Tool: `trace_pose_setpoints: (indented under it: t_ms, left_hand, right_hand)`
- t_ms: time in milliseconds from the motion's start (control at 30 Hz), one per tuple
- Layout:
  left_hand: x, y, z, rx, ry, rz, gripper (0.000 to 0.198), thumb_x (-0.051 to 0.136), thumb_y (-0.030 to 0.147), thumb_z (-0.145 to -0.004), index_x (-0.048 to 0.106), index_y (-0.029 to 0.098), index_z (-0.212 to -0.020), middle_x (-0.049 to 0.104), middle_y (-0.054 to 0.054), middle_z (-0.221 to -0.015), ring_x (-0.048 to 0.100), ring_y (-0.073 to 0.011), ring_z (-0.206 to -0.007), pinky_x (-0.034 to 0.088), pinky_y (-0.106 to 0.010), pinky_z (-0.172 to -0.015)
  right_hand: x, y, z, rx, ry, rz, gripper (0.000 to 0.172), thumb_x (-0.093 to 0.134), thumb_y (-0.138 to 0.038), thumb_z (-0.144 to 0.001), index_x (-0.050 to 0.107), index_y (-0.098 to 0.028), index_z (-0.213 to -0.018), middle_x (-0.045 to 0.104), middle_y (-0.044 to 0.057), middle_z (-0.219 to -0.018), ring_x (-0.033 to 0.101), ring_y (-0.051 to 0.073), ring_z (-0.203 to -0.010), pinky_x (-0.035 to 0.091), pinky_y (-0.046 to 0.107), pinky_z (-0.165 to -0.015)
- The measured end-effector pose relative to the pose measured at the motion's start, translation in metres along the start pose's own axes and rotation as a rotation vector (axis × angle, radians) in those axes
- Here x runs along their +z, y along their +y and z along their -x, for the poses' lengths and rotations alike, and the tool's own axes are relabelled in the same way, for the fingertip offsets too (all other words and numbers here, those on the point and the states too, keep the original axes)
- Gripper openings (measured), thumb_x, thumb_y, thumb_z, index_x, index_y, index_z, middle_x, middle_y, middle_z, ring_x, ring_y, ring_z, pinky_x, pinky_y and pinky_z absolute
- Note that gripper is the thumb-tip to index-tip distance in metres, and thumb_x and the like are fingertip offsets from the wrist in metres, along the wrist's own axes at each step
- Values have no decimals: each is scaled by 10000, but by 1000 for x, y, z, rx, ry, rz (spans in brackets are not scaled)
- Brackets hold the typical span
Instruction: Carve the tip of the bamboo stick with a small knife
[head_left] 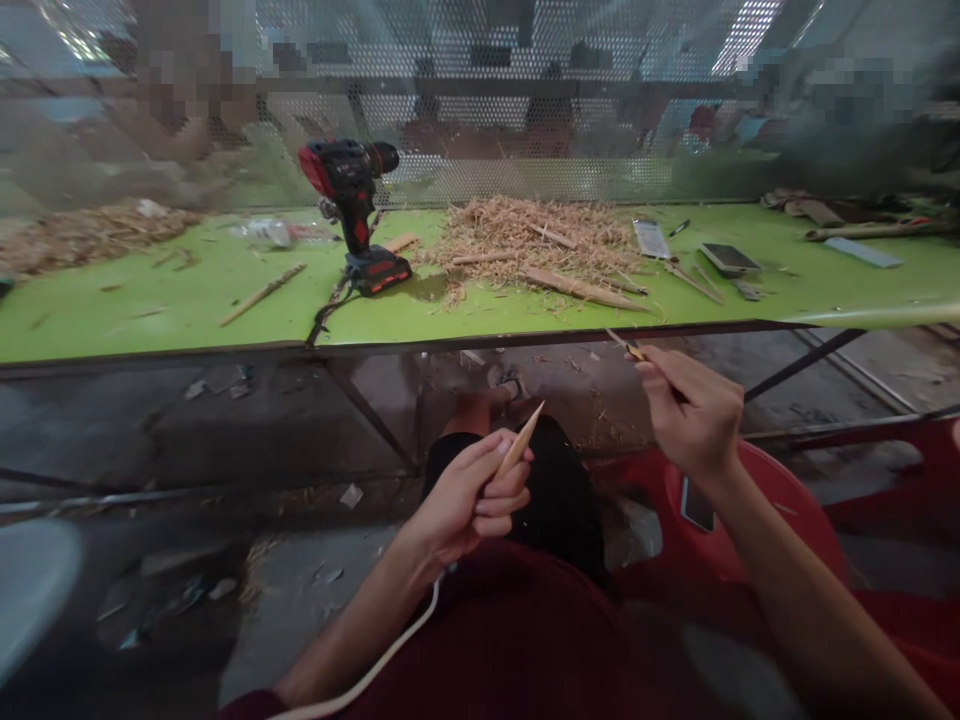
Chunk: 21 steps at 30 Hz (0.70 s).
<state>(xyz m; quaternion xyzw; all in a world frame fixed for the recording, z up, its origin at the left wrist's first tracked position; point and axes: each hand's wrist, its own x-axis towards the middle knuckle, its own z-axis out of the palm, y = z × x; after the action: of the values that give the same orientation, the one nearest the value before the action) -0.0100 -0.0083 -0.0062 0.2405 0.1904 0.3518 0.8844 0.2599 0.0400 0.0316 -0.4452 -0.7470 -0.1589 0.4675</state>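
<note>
My left hand (480,495) is closed round a pointed piece of wood (523,440), its sharpened tip aimed up and to the right above my lap. The rest of the wood is hidden in my fist. Off to the right and slightly higher, my right hand (694,405) grips a small knife (634,350) with a thin blade pointing up and left. Most of its handle is covered by my fingers. Blade and wood are well apart. Just beyond the knife lies the front edge of the green table (465,325).
On the table stand a cordless drill (356,215), a heap of wood shavings (517,235), a wooden stick (262,293) and a phone-like device (729,258). A perforated metal screen (480,120) rises behind. A red stool (780,500) with a phone (697,505) is at my right.
</note>
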Motion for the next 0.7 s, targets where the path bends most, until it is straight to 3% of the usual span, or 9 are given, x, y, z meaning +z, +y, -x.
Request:
trace_pose_setpoints:
  t_ms: [167, 400, 533, 700]
  left_hand:
    - [0, 8, -3, 30, 6, -24, 289, 679, 451, -998, 616, 169, -1009, 268, 104, -625, 67, -41, -489, 160, -58, -356]
    - [3, 8, -1, 41, 13, -21, 238, 701, 379, -987, 619, 157, -969, 279, 108, -602, 80, -35, -465, 182, -67, -352]
    - [2, 9, 0, 73, -15, 2, 243, 685, 379, -1003, 637, 144, -968, 279, 109, -599, 69, -35, -469, 191, -68, -350]
    - [1, 7, -1, 66, -54, 16, 228, 657, 360, -1026, 646, 138, -971, 265, 105, -610, 67, -40, -481, 191, -65, -355]
  right_hand:
    - [4, -32, 7, -19, -141, -137, 229, 579, -242, -1050, 798, -211, -1109, 781, 69, -862, 747, 212, -727, 577, 308, -653]
    - [24, -52, 24, -115, -322, -199, 250, 541, -237, -1080, 761, -179, -1183, 726, 46, -813, 676, 144, -654, 499, 240, -603]
    - [28, -54, 29, -206, -299, -121, 244, 535, -250, -1093, 747, -167, -1181, 706, 25, -783, 621, 116, -606, 428, 228, -562]
    - [25, -54, 30, -212, -280, -93, 262, 520, -252, -1099, 759, -150, -1128, 673, 21, -726, 597, 116, -588, 411, 244, -551]
